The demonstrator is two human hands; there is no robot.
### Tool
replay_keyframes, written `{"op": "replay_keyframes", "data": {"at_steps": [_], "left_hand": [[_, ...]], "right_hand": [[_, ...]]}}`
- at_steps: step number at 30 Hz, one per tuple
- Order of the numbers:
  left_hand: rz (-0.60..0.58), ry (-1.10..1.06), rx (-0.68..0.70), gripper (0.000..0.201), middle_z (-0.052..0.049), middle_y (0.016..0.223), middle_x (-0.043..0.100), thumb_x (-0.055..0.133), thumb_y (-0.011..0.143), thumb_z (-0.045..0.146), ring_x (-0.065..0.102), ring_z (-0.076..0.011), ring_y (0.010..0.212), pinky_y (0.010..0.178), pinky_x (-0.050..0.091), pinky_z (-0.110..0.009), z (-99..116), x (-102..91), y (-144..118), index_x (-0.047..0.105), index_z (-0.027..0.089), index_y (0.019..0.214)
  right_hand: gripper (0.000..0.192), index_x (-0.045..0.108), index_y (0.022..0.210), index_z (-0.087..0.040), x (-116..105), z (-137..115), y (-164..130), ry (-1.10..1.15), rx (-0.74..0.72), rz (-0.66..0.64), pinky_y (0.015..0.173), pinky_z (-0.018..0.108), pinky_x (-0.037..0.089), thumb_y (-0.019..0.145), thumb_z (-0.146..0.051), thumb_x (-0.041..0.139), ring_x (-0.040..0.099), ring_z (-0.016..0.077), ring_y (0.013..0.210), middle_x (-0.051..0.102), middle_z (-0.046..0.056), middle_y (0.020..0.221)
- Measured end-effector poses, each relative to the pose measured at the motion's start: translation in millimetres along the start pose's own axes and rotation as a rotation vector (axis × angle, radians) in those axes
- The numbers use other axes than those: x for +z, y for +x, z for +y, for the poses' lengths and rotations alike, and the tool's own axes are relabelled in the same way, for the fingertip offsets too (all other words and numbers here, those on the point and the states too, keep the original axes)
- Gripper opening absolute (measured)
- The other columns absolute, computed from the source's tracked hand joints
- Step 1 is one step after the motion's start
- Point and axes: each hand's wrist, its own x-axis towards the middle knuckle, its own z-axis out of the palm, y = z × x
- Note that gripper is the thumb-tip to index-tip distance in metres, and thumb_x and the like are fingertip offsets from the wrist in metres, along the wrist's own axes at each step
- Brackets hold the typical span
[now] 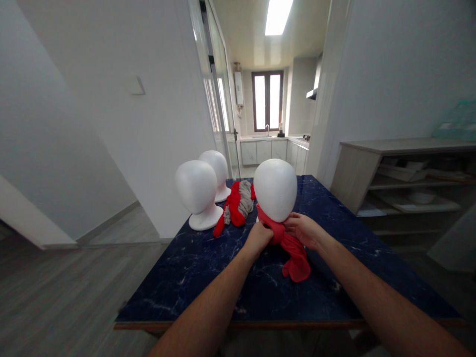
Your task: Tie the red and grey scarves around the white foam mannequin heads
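A white mannequin head [275, 188] stands upright on the table, with a red scarf [293, 253] wrapped around its neck. The scarf is knotted or folded over at the front, and its loose end trails onto the tabletop toward me. My left hand [259, 237] pinches the scarf at the left of the knot. On the other side, my right hand [303, 229] has its fingers against the scarf just under the head's right side; some fingertips are hidden behind the cloth. Most of the head's base is covered by the scarf and hands.
Two more white mannequin heads, a nearer one [196, 187] and a farther one [215, 166], stand at the table's left. Beside them lie bunched red and grey scarves [238, 203]. The blue marbled table [178, 287] has a wooden shelf unit [357, 173] to its right.
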Motion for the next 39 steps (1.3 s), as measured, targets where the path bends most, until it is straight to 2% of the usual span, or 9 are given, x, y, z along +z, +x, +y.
{"op": "replay_keyframes", "data": {"at_steps": [7, 11, 13, 19, 25, 28, 32, 36, 39], "left_hand": [[0.019, 0.276, 0.085, 0.03, -0.007, 0.08, 0.077, 0.069, 0.063, 0.01, 0.058, -0.0162, 0.06, 0.053, 0.04, -0.023, -6, -1.0, 3, 0.081, 0.013, 0.09], [0.029, 0.252, 0.095, 0.025, -0.008, 0.079, 0.077, 0.069, 0.067, 0.013, 0.061, -0.018, 0.062, 0.056, 0.043, -0.024, -8, 1.9, 2, 0.08, 0.013, 0.089], [0.033, 0.223, 0.086, 0.021, -0.008, 0.077, 0.077, 0.07, 0.068, 0.014, 0.064, -0.0198, 0.066, 0.06, 0.046, -0.025, -8, 2.8, 1, 0.08, 0.014, 0.086], [0.029, 0.236, 0.058, 0.01, -0.004, 0.069, 0.072, 0.074, 0.066, 0.013, 0.059, -0.0164, 0.062, 0.06, 0.043, -0.025, -3, 0.9, -1, 0.078, 0.014, 0.075], [0.097, -0.15, -0.117, 0.009, -0.001, 0.059, 0.064, 0.072, 0.06, 0.015, 0.053, -0.0109, 0.053, 0.053, 0.036, -0.023, 3, -1.0, 0, 0.072, 0.012, 0.069], [0.091, -0.205, -0.13, 0.016, -0.003, 0.065, 0.068, 0.07, 0.06, 0.017, 0.058, -0.0126, 0.056, 0.057, 0.044, -0.024, 5, -0.2, 0, 0.072, 0.012, 0.075], [0.031, -0.232, -0.142, 0.032, -0.007, 0.077, 0.076, 0.074, 0.06, 0.018, 0.068, -0.0171, 0.066, 0.067, 0.053, -0.028, 8, 0.9, -3, 0.077, 0.01, 0.091], [-0.032, -0.218, -0.138, 0.039, -0.008, 0.086, 0.079, 0.079, 0.061, 0.016, 0.069, -0.0163, 0.07, 0.07, 0.055, -0.027, 12, 1.7, -4, 0.077, 0.011, 0.1], [-0.048, -0.274, -0.152, 0.038, -0.004, 0.083, 0.076, 0.074, 0.06, 0.011, 0.065, -0.0121, 0.065, 0.062, 0.05, -0.022, 13, 0.6, -4, 0.074, 0.013, 0.097]], "right_hand": [[0.049, 0.068, 0.105, -0.019, 9, -1, -12, 0.012, -0.053, -0.184, 0.088, 0.03, 0.062, 0.061, -0.008, 0.086, 0.077, 0.0201, 0.091, 0.079, 0.004, 0.102], [0.067, 0.067, 0.12, -0.021, 20, 5, -17, -0.144, -0.197, -0.167, 0.094, 0.032, 0.06, 0.058, -0.009, 0.091, 0.075, 0.0232, 0.106, 0.078, 0.005, 0.118], [0.069, 0.066, 0.121, -0.021, 23, 9, -16, -0.199, -0.254, -0.143, 0.095, 0.032, 0.059, 0.058, -0.009, 0.09, 0.073, 0.0234, 0.108, 0.077, 0.006, 0.121], [0.058, 0.064, 0.117, -0.018, 12, 16, 3, -0.388, -0.41, -0.043, 0.088, 0.034, 0.06, 0.061, -0.01, 0.079, 0.073, 0.0241, 0.101, 0.078, 0.007, 0.114], [0.052, 0.062, 0.113, -0.019, -1, 14, 10, -0.741, -0.501, 0.107, 0.076, 0.027, 0.053, 0.062, -0.013, 0.072, 0.07, 0.0216, 0.09, 0.077, 0.005, 0.104], [0.04, 0.062, 0.101, -0.02, -2, 12, 6, -0.907, -0.517, 0.155, 0.065, 0.025, 0.044, 0.062, -0.012, 0.068, 0.064, 0.0183, 0.077, 0.074, 0.001, 0.089], [0.029, 0.058, 0.088, -0.022, -2, 13, 6, -1.042, -0.528, 0.19, 0.063, 0.025, 0.038, 0.063, -0.011, 0.065, 0.059, 0.0166, 0.071, 0.068, -0.001, 0.079], [0.03, 0.057, 0.091, -0.022, -4, 15, 10, -1.064, -0.546, 0.185, 0.062, 0.024, 0.037, 0.064, -0.011, 0.066, 0.058, 0.0166, 0.07, 0.067, -0.002, 0.079], [0.028, 0.056, 0.088, -0.022, -8, 15, 13, -1.131, -0.571, 0.197, 0.063, 0.025, 0.035, 0.066, -0.009, 0.065, 0.056, 0.0159, 0.069, 0.065, -0.002, 0.079]]}}
